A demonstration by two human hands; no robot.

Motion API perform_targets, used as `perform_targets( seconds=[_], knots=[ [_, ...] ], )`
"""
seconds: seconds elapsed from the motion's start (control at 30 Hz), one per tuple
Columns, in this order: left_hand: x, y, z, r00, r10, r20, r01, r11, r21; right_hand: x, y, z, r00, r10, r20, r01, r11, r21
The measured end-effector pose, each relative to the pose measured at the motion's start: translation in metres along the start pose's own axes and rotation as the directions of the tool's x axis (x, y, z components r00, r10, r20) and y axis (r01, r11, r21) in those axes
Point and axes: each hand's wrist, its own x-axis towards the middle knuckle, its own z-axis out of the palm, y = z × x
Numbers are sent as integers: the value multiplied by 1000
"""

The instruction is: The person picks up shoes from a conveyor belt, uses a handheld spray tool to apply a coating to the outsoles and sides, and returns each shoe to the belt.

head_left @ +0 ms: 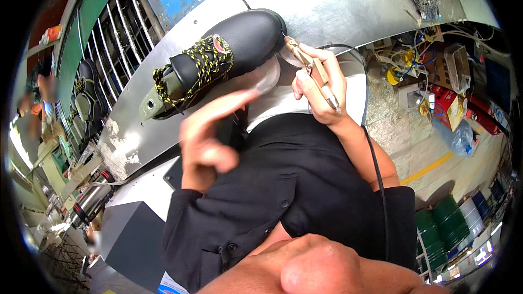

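Note:
A black shoe (245, 35) with yellow-and-black laces (204, 65) lies on the metal bench, its toe to the upper right. At its heel end an olive-green part with a round hole (155, 103) sticks out. My right hand (329, 87) is closed around a slim, brass-coloured pen-like tool (305, 60). The tool's thin tip is at the toe's edge; whether it touches cannot be told. Nearer me, below the shoe, my left hand (210, 136) is blurred by motion, its thumb and fingers apart and nothing visible in it.
The metal bench (338, 0) curves across the top. A black cord (376, 158) runs down past my right arm. Another dark shoe (90, 98) stands on a rack at left. On the right are cables, a red box (448, 106) and green drums (449, 220).

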Motion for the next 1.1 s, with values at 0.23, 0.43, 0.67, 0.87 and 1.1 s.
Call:
perform_targets(
  seconds=[0.23, 0.43, 0.67, 0.87, 1.1],
  knots=[
    [-49, 12, -32, 837, -136, -531, 337, 892, 302, 65, -2, 4, 991, -4, 134, -13, 992, 123],
    [-46, 10, 16, 804, -258, -536, 345, 936, 67, 87, 8, 11, 988, 39, 148, -71, 974, 217],
    [-39, 16, 17, 800, -293, -523, 386, 919, 76, 44, 12, 17, 995, -39, 94, 43, 998, -44],
    [-27, 22, 41, 643, -348, -682, 348, 926, -145, 33, 2, -16, 928, 111, 355, -153, 984, 92],
    [20, 0, -33, 528, -619, -581, -151, 605, -782, 109, -35, -131, 896, -325, -302, 358, 932, 58]
  ],
)
